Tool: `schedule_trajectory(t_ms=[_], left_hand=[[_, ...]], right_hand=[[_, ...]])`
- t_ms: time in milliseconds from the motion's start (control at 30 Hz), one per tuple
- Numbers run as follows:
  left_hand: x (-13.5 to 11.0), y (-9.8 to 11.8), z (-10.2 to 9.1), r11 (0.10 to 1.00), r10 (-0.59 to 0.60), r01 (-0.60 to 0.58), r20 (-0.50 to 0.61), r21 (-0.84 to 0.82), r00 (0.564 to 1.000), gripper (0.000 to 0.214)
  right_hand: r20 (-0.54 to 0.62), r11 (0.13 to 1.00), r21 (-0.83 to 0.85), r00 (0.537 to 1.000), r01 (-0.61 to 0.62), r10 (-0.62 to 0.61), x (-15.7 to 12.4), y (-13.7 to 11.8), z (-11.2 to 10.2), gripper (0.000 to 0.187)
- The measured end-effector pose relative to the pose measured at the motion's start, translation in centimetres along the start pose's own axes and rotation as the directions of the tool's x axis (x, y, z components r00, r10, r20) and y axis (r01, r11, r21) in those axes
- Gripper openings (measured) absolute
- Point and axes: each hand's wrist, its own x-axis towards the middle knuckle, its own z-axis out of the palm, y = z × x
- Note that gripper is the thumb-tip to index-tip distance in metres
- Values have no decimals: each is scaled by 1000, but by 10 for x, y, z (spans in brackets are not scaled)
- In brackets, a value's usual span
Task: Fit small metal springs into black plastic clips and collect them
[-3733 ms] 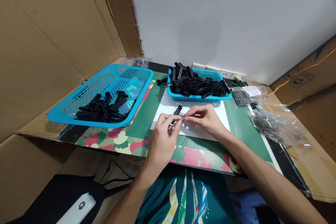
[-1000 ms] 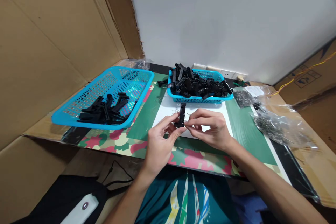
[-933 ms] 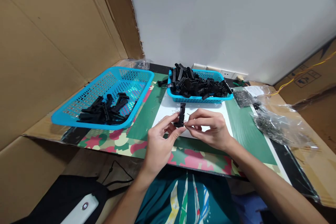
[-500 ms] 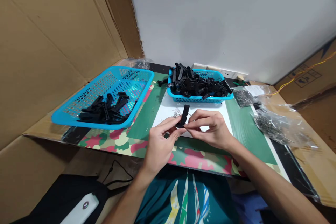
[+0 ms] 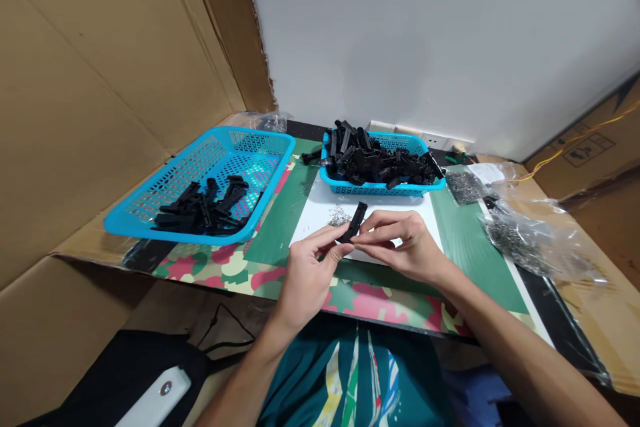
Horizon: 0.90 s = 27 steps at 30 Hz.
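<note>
A slim black plastic part point(image 5: 357, 219) is pinched by my left hand point(image 5: 315, 263) at its near end, its far end tilted up over a white sheet point(image 5: 310, 217). My right hand point(image 5: 403, 243) is closed at the part's near end, thumb and index fingertips together there. Whether those fingertips hold a small piece of their own is too fine to see. Just beyond my left fingers, a little heap of tiny metal pieces point(image 5: 339, 216) lies on the white sheet.
A blue basket point(image 5: 273, 197) with several black parts stands at the left. A smaller blue basket point(image 5: 385, 191), heaped with black parts, stands behind my hands. Clear bags of small metal pieces point(image 5: 465, 187) lie at the right. Cardboard walls point(image 5: 100, 67) rise on the left.
The black part has turned in my fingers, its upper end leaning further right and showing a narrower side. Both hands stay in nearly the same place.
</note>
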Motion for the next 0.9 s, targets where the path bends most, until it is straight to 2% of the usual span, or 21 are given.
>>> schedule_trajectory(t_ms=[100, 233, 367, 433, 567, 667, 767, 900], left_hand=[[0, -6, -1, 999, -26, 27, 23, -42, 999, 42], [-2, -11, -3, 996, -67, 72, 106, -50, 992, 45], [-2, -7, -4, 999, -39, 35, 160, 24, 986, 44], [-2, -3, -3, 994, -3, -12, 138, 112, 990, 40], [-5, 2, 2, 947, 101, -100, 13, 305, 995, 35], [-9, 2, 4, 898, 185, -156, -32, 411, 982, 19], [-12, 2, 4, 853, 253, -203, -39, 482, 967, 11], [-15, -1, 3, 827, 274, -218, -32, 519, 961, 10]], right_hand=[[14, 996, -54, 997, 77, -76, 2, -2, -8, 16], [-51, 973, -195, 989, 125, -138, 3, -2, -14, 15], [-58, 951, -267, 983, 153, -174, 2, 1, -16, 18], [-40, 948, -274, 983, 162, -179, 2, 3, -19, 19], [11, 946, -285, 988, 152, -156, 1, 6, -23, 16], [32, 950, -279, 990, 139, -136, 2, 9, -28, 11], [9, 954, -298, 999, 39, -38, 2, 13, -38, 11], [40, 882, -433, 974, -184, 222, 2, 20, -51, 10]])
